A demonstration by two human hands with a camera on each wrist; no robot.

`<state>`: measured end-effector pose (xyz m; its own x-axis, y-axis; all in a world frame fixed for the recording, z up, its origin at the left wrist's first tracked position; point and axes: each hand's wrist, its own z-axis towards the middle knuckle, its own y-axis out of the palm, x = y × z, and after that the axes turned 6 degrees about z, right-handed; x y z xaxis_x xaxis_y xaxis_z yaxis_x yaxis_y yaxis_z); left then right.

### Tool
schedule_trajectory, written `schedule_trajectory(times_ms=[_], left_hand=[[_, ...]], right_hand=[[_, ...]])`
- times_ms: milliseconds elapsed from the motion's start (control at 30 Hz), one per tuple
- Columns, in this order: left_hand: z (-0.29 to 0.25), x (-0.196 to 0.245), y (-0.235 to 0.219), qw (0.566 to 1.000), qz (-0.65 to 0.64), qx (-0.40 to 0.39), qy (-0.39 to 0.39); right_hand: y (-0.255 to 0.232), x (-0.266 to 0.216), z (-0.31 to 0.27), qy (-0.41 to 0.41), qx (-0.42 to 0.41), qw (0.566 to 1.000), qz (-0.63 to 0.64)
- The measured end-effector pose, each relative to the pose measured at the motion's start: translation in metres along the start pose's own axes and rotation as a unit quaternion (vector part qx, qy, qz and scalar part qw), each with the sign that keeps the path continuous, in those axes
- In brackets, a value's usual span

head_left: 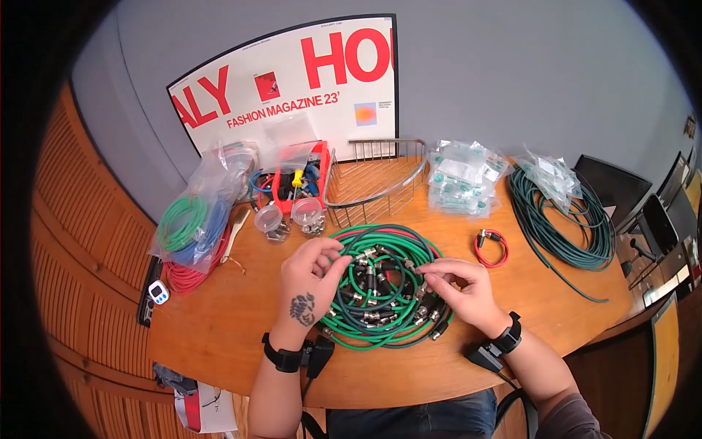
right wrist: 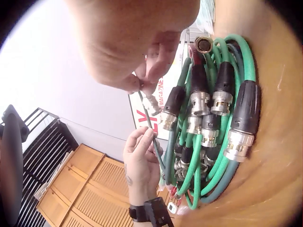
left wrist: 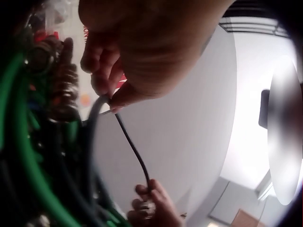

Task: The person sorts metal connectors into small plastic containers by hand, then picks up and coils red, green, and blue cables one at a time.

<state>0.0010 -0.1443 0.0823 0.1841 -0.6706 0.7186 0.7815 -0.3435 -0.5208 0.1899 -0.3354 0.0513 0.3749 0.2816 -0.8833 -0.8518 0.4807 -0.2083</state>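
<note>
Coiled green, dark-teal and red cables [head_left: 387,338] with silver BNC connectors [right wrist: 239,144] and black boots lie in a round pile on the table before me. My left hand [head_left: 311,282], over the pile's left side, pinches a thin dark cable [left wrist: 134,146] between thumb and fingertips. My right hand [head_left: 466,289] pinches the same cable over the pile's right side, next to a silver connector [right wrist: 150,104]. In the left wrist view the cable runs between both hands. In the right wrist view it slants down to the left hand's fingertips.
A wire basket [head_left: 376,201], a red bin [head_left: 322,157] of tools and two small jars [head_left: 272,223] stand behind the pile. Bagged cables [head_left: 183,223] lie left. At right are a red cable loop [head_left: 504,254], clear packets [head_left: 464,179] and a large dark-green coil [head_left: 523,212].
</note>
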Motion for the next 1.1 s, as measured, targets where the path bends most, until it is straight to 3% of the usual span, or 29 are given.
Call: schedule_trajectory(times_ms=[33, 67, 100, 167, 233, 300, 367, 433, 533, 567, 633, 700, 767, 833, 900, 1100], left_hand=[[0.001, -0.002, -0.001, 1.000, 0.001, 0.003, 0.002], [0.001, -0.003, -0.002, 0.996, -0.083, -0.023, -0.029], [0.001, -0.003, -0.003, 0.983, -0.167, -0.050, -0.059], [0.002, 0.000, -0.009, 0.975, -0.197, -0.080, -0.066], [0.001, 0.012, -0.016, 0.932, -0.319, -0.082, -0.150], [0.000, 0.012, -0.016, 0.910, -0.385, -0.074, -0.138], [0.002, 0.017, -0.024, 0.846, -0.493, -0.119, -0.161], [0.001, 0.010, -0.020, 0.833, -0.513, -0.141, -0.154], [0.000, 0.003, -0.013, 0.780, -0.541, -0.267, -0.164], [-0.001, 0.002, -0.012, 0.780, -0.542, -0.267, -0.165], [-0.005, 0.003, -0.008, 0.820, -0.423, -0.371, -0.101], [-0.007, 0.009, -0.009, 0.818, -0.409, -0.382, -0.133], [-0.007, 0.011, -0.005, 0.835, -0.450, -0.313, -0.049], [-0.008, 0.012, -0.005, 0.844, -0.459, -0.274, -0.043], [-0.009, 0.010, -0.003, 0.883, -0.417, -0.208, -0.059], [-0.013, 0.020, 0.011, 0.899, -0.370, -0.231, -0.030]], right_hand=[[0.003, 0.005, -0.001, 0.022, 0.017, 0.996, 0.079], [0.005, 0.007, 0.000, 0.044, 0.035, 0.986, 0.158], [0.005, 0.007, 0.001, 0.040, 0.034, 0.986, 0.158], [0.004, 0.008, 0.001, 0.068, 0.052, 0.973, 0.215], [0.004, 0.010, 0.001, 0.073, 0.046, 0.965, 0.247], [0.006, 0.009, -0.001, 0.076, 0.026, 0.957, 0.279], [0.009, 0.008, -0.002, 0.072, 0.031, 0.953, 0.293], [0.009, 0.007, 0.000, 0.062, 0.034, 0.950, 0.305], [0.003, 0.007, 0.004, 0.076, 0.134, 0.914, 0.374], [-0.001, 0.008, 0.006, 0.077, 0.134, 0.914, 0.374], [-0.006, 0.011, 0.007, 0.055, 0.168, 0.894, 0.412], [-0.007, 0.009, 0.006, 0.051, 0.177, 0.890, 0.417], [-0.009, 0.010, 0.007, 0.068, 0.151, 0.886, 0.433], [-0.009, 0.007, 0.004, 0.083, 0.127, 0.887, 0.435], [-0.006, 0.007, 0.001, 0.147, 0.060, 0.916, 0.369], [0.009, 0.004, 0.000, 0.113, 0.023, 0.950, 0.291]])
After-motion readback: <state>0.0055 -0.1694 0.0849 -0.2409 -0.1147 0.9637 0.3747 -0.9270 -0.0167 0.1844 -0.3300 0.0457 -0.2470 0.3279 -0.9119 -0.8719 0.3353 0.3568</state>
